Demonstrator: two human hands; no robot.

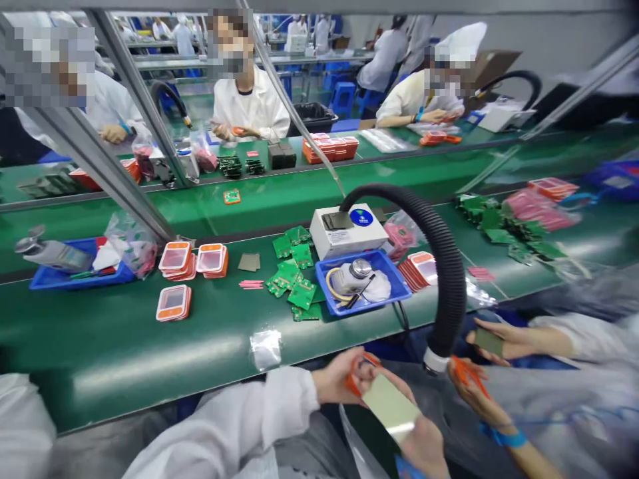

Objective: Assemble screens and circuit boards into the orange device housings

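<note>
Low in the head view, my left hand [335, 380] is closed round an orange plastic frame [355, 376]. Close beside it, my right hand [423, 444] grips a pale, shiny rectangular panel [392, 407], whose upper end reaches the frame. Whether panel and frame touch cannot be made out. On the bench ahead lie a clear plastic bag [266, 350], green circuit boards [294, 279], pink strips [251, 285] and thin grey panels [249, 262]. Stacks of orange-and-white framed covers [174, 303] stand to the left.
A black extraction hose [449, 279] arches down just right of my hands. Behind it are a blue tray [367, 307] with a dispenser bottle and a white box [324, 243]. At right, a co-worker's hands [472, 386] hold an orange frame and a grey panel. Metal posts [124, 179] cross the bench.
</note>
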